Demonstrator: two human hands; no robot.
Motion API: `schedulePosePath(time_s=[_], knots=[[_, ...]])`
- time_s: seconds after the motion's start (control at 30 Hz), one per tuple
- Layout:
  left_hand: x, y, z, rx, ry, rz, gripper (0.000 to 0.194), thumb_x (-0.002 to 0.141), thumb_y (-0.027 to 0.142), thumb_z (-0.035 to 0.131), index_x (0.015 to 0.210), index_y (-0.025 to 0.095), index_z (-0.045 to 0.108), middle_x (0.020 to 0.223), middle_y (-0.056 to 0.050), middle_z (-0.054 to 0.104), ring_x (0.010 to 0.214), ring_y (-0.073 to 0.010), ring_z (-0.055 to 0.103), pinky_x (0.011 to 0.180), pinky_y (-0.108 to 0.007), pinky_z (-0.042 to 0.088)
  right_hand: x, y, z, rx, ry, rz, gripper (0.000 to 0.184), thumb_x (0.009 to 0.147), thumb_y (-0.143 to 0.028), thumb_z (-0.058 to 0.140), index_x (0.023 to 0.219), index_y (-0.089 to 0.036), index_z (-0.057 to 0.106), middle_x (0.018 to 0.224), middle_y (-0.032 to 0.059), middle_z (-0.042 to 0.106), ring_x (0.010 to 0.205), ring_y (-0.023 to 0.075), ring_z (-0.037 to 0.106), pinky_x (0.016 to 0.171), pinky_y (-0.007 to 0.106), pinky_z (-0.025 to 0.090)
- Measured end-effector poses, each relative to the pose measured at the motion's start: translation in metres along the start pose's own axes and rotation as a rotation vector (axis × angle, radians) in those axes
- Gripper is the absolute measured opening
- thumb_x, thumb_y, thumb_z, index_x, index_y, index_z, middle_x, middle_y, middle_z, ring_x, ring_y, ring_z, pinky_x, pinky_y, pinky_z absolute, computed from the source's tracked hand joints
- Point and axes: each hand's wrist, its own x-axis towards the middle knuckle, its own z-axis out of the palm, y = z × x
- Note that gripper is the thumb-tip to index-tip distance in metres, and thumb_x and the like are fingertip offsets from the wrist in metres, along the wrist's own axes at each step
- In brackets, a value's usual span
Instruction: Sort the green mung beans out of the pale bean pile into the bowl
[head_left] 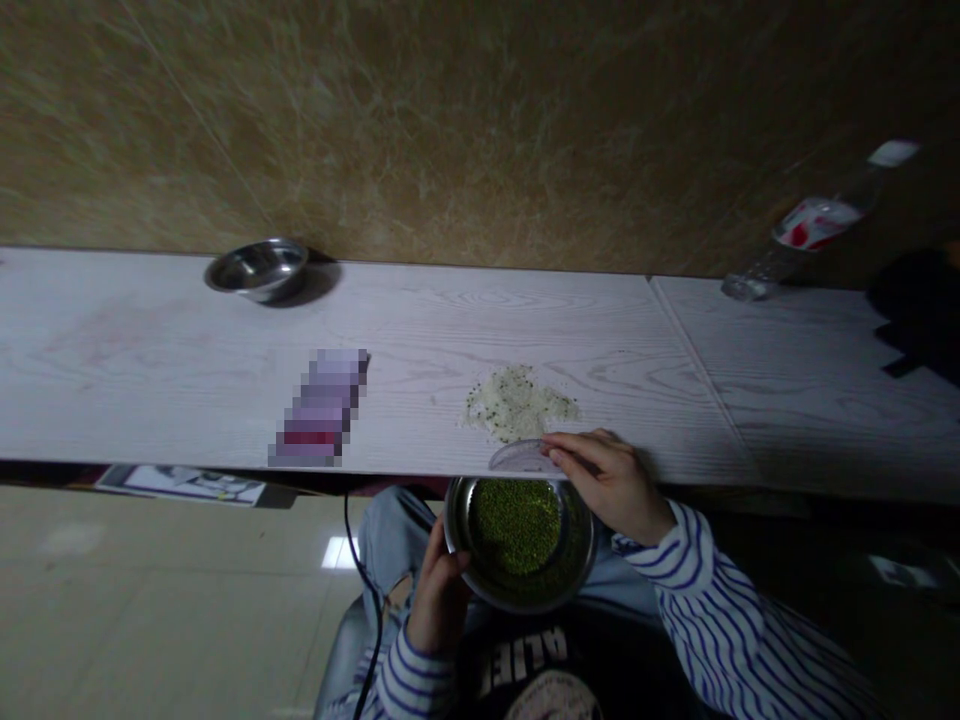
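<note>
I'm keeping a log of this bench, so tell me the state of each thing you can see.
Left hand: gripping the near bowl
Right hand: pinching the clear disc
Near bowl: upright, held, green grains inside
Clear disc: held at the table's edge
White pile: loose, spread out, flecked green
Far bowl: upright, nothing visible inside
Bottle: capped, upright
Oblong thing: flat, too pixelated to tell more

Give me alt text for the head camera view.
A person's left hand holds a metal bowl of green grains at the edge of a table; the right hand holds a clear curved piece beside a white-and-green pile. Farther back stand another bowl, left, and a bottle, right.
</note>
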Motion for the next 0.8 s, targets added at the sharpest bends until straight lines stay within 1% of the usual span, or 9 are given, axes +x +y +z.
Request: schedulePosePath(time_s=[0.17,0.27,0.43,0.57,0.7,0.8], knots=[[0.001,0.002,0.0,-0.03,0.027,0.002,0.049,0.068,0.023,0.075,0.117,0.03,0.076,0.112,-0.004,0.078,0.118,-0.0348,0.065,0.093,-0.043,0.054,0.009,0.008,0.006,-0.021,0.019,0.025,0.023,0.093,-0.022,0.06,0.104,-0.028,0.079,0.095,0.0029,0.083,0.083,0.0205,0.078,0.081,0.035,0.061],[0.001,0.003,0.0,-0.044,0.037,-0.003,0.046,0.068,0.023,0.075,0.113,0.031,0.078,0.114,-0.002,0.078,0.122,-0.0346,0.063,0.095,-0.042,0.053,0.017,0.013,0.009,-0.017,0.03,0.037,0.023,0.093,-0.023,0.06,0.104,-0.028,0.08,0.095,0.0024,0.083,0.084,0.0208,0.078,0.081,0.035,0.061],[0.001,0.003,0.002,-0.021,0.023,0.012,0.046,0.069,0.023,0.074,0.114,0.03,0.078,0.112,-0.003,0.078,0.115,-0.0346,0.066,0.094,-0.041,0.053,0.031,0.023,0.013,-0.017,0.04,0.039,0.023,0.093,-0.022,0.06,0.105,-0.028,0.08,0.097,0.0029,0.083,0.086,0.021,0.078,0.082,0.036,0.062],[0.002,0.002,0.004,-0.028,0.017,0.012,0.045,0.07,0.025,0.074,0.115,0.028,0.077,0.114,-0.003,0.078,0.118,-0.0343,0.065,0.097,-0.042,0.051,0.039,0.029,0.015,-0.028,0.036,0.038,0.024,0.094,-0.022,0.059,0.106,-0.027,0.079,0.098,0.0033,0.083,0.085,0.0203,0.078,0.083,0.036,0.063],[0.001,0.004,0.005,-0.036,0.017,0.026,0.047,0.068,0.025,0.075,0.115,0.027,0.077,0.115,-0.004,0.077,0.116,-0.0345,0.065,0.097,-0.043,0.05,0.041,0.029,0.015,-0.012,0.059,0.012,0.023,0.094,-0.022,0.059,0.105,-0.025,0.079,0.097,0.0037,0.083,0.084,0.0204,0.078,0.081,0.036,0.063],[0.001,0.004,0.004,-0.023,0.01,0.03,0.046,0.068,0.025,0.075,0.114,0.029,0.078,0.115,-0.003,0.077,0.115,-0.0342,0.065,0.096,-0.042,0.051,0.036,0.028,0.01,0.011,0.084,0.017,0.023,0.094,-0.024,0.06,0.106,-0.026,0.079,0.096,0.0034,0.083,0.085,0.0203,0.078,0.08,0.035,0.063]])
